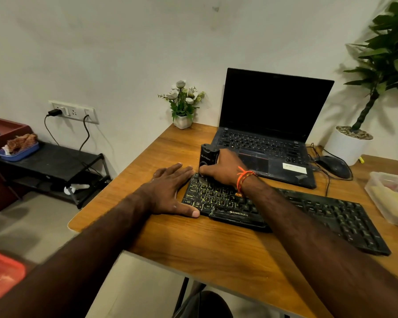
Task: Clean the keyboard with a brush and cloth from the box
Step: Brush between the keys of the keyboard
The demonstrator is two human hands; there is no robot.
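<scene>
A black keyboard [308, 214] with yellow-lit keys lies across the wooden table [193, 244]. My right hand [223, 168] grips a black brush tool [207, 157] and holds it down on the keyboard's far left corner. My left hand [170, 191] lies flat with straight fingers on the table, its thumb and palm edge against the keyboard's left end. A clear plastic box [388, 193] with yellowish contents stands at the right edge of the table.
An open black laptop [269, 134] sits behind the keyboard, with a wired mouse [334, 166] to its right. A small flower pot [183, 120] stands at the far corner, a large potted plant [352, 143] at the right. A black shelf [51, 161] is at left.
</scene>
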